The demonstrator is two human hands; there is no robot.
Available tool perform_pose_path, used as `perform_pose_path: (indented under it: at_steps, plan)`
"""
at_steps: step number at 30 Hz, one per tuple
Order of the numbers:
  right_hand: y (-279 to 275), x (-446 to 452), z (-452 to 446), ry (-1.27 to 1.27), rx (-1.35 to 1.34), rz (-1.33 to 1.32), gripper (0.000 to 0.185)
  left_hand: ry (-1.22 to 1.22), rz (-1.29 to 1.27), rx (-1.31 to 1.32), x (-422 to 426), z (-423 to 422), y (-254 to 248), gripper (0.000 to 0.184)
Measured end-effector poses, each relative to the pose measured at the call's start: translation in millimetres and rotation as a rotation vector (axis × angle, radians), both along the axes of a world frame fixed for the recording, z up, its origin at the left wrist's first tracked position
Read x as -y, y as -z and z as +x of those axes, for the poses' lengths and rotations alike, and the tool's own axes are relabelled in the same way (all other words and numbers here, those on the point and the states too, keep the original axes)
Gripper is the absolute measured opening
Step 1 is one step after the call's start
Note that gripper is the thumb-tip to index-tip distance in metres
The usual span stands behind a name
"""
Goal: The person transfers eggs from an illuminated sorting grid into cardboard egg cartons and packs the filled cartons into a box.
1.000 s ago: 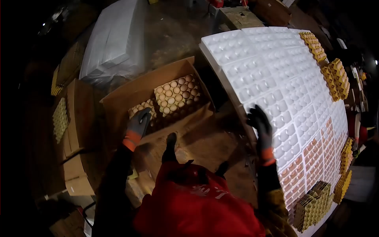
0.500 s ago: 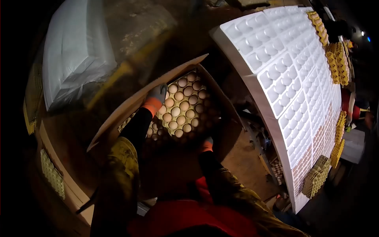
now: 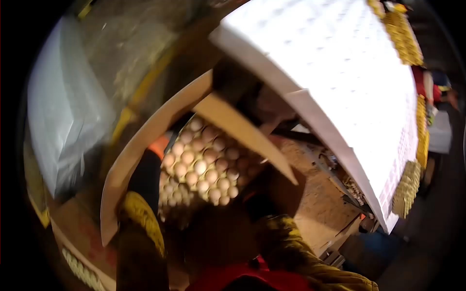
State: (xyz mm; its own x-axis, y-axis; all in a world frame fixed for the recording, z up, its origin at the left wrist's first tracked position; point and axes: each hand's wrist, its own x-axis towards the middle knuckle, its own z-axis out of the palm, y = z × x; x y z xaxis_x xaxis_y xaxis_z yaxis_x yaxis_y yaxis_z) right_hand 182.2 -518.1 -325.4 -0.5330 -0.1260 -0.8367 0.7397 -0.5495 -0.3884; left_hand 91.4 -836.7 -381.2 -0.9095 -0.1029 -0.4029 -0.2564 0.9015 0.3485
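A tray of brown eggs [image 3: 200,167] lies tilted in the view, inside an open cardboard box [image 3: 138,153]. More eggs [image 3: 173,193] show lower down, past the tray's left edge. My left hand [image 3: 160,145], in a grey and orange glove, is at the tray's far left edge between tray and box wall; its fingers are mostly hidden, but it appears to grip that edge. My right hand [image 3: 256,200] reaches to the tray's near right side. Deep shadow covers its fingers.
White moulded panels with rows of hollows [image 3: 335,82] rise at the right. Stacked yellow egg trays [image 3: 407,189] stand along their far edge. A plastic-wrapped bale [image 3: 65,111] is at the left. Another person [image 3: 429,87] is at the far right. A box flap [image 3: 250,136] leans over the tray.
The view has swung, so the box and tray appear further left and lower. A box flap now covers the tray's far right part. My left hand is more hidden behind the box wall.
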Motion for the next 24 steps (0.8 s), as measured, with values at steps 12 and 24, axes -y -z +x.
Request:
perform_pose_path:
  at_steps: [12,24]
  plan:
    - [-162,-8,65,0.071,-0.028,-0.271,0.047,-0.070,0.183,-0.097,42,54,-95,0.041]
    - [-321,-49,66,0.141,-0.142,-0.622,0.051,-0.160,0.322,-0.264,3,83,-303,0.042]
